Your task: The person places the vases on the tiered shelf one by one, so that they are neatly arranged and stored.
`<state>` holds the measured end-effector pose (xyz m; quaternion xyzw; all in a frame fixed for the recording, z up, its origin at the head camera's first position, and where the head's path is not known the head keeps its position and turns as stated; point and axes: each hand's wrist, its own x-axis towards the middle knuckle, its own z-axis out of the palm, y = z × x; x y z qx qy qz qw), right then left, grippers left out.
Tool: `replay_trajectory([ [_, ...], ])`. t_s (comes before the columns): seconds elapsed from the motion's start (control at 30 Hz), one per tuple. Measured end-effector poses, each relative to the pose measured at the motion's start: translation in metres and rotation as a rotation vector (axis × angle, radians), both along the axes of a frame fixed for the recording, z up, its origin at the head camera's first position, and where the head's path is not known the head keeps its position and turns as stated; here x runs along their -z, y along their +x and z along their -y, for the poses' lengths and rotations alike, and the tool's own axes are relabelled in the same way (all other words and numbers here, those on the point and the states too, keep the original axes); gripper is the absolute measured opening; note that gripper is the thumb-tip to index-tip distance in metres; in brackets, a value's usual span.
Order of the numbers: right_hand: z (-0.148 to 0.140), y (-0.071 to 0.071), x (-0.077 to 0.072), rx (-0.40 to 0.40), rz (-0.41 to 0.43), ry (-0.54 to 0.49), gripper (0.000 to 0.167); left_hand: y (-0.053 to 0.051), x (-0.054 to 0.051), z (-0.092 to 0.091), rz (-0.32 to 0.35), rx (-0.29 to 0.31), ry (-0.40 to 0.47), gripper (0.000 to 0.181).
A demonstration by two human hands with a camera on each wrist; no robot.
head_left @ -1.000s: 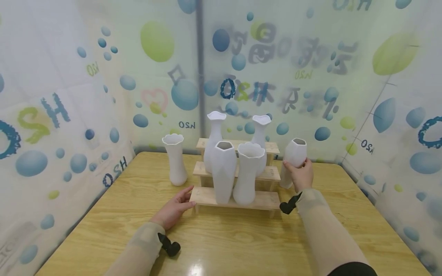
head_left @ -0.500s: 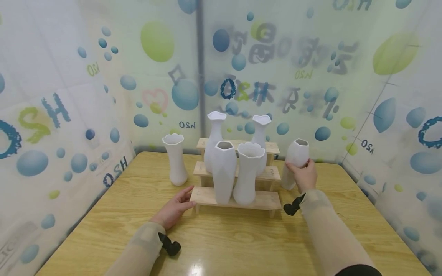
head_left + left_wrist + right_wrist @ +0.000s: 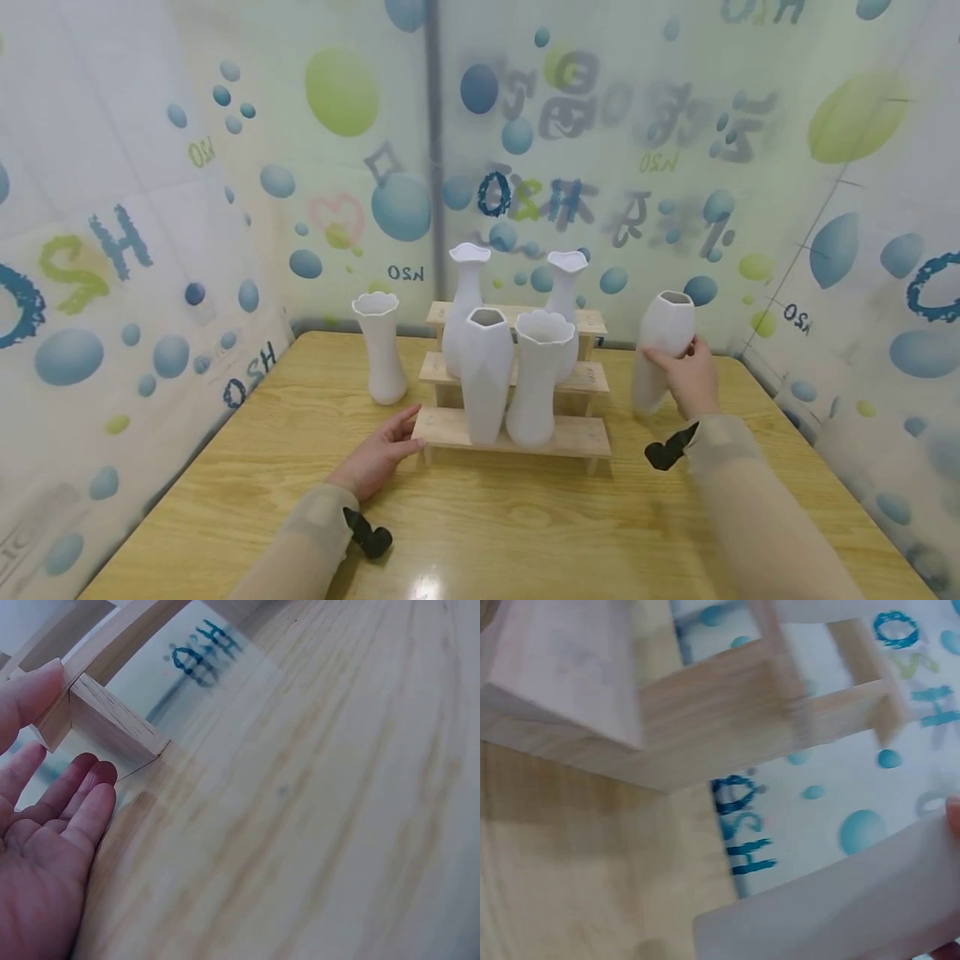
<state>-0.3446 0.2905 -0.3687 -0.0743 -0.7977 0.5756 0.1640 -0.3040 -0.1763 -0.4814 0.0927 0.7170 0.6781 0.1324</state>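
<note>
My right hand (image 3: 692, 379) grips a white faceted vase (image 3: 670, 323) around its middle, to the right of a three-step wooden stand (image 3: 442, 423). The vase leans a little to the right. Its lower body (image 3: 825, 911) crosses the right wrist view, and whether its base touches the table cannot be told. At the left end of the lowest step, my left hand (image 3: 377, 454) holds the board between thumb and forefinger; its other fingers (image 3: 94, 814) lie loosely bent below. On that step stand another faceted vase (image 3: 486, 375) and a frilled-rim vase (image 3: 534, 383).
Two narrow-necked vases, one left (image 3: 467, 312) and one right (image 3: 564, 287), stand higher on the stand, their lower parts partly hidden. A frilled-rim vase (image 3: 380, 346) stands on the wooden table (image 3: 495, 533) left of the stand. Patterned curtains (image 3: 630, 208) enclose the table.
My right hand has moved the faceted vase to the right, away from the stand, with its mouth slightly higher in view. The left hand and the other vases stay in place.
</note>
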Motion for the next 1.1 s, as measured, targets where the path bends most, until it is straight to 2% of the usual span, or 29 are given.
replay_trajectory([
  [0.2,-0.003,0.004,-0.026,-0.052,-0.034,-0.040,0.090,0.000,-0.001,0.000,0.000,-0.009,-0.004,0.074],
  [0.5,-0.003,0.009,-0.069,-0.065,-0.039,-0.001,0.095,0.000,-0.001,0.000,0.006,-0.006,0.005,0.075],
  [0.77,0.012,0.008,-0.107,-0.094,-0.073,0.018,0.096,0.000,0.000,0.000,0.000,-0.002,0.007,0.075],
  [1.1,0.037,-0.004,-0.134,-0.144,-0.088,-0.007,0.091,0.000,-0.001,0.000,-0.001,-0.002,-0.001,0.075],
])
